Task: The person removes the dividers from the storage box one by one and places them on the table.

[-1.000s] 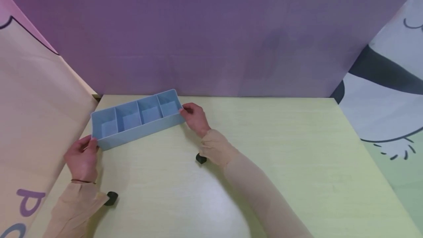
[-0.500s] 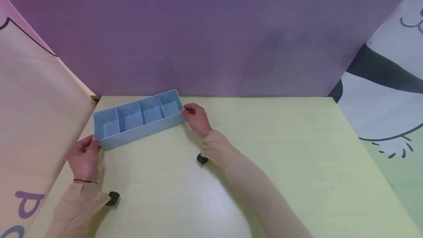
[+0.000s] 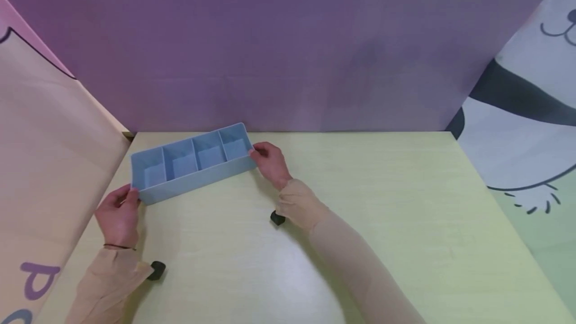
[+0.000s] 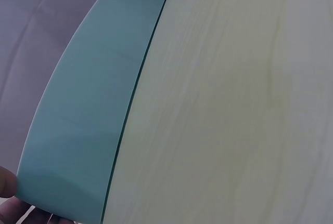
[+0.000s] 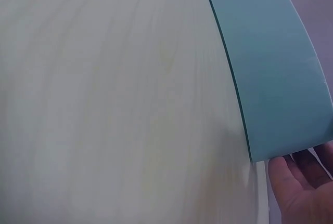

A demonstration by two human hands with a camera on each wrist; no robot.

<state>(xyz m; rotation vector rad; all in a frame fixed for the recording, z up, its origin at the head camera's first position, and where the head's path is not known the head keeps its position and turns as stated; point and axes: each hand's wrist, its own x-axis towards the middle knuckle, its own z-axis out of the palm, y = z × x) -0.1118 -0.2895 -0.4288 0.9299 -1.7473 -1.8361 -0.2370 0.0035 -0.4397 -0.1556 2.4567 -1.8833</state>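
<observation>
A long light-blue organizer tray (image 3: 198,181) with several compartments stands near the back left of the table, set at a slant. Nothing lies in the compartments that I can make out. My left hand (image 3: 118,216) grips its left end, with the thumb at the front corner. At the opposite end, my right hand (image 3: 272,164) holds the tray by the edge. The left wrist view shows the long front wall of the tray (image 4: 88,104), with fingertips at both ends. In the right wrist view, the fingers (image 5: 283,180) meet the tray's short end.
The pale wooden table (image 3: 382,214) stretches away to the right and front. A purple wall sheet (image 3: 288,49) rises behind it, and printed sheets flank both sides. A small black object (image 3: 157,270) sits at the left sleeve, another black object (image 3: 277,218) at the right.
The tray and both hands have shifted slightly to the right along the table. The head view has also moved a little. Both hands keep their hold on the tray.
</observation>
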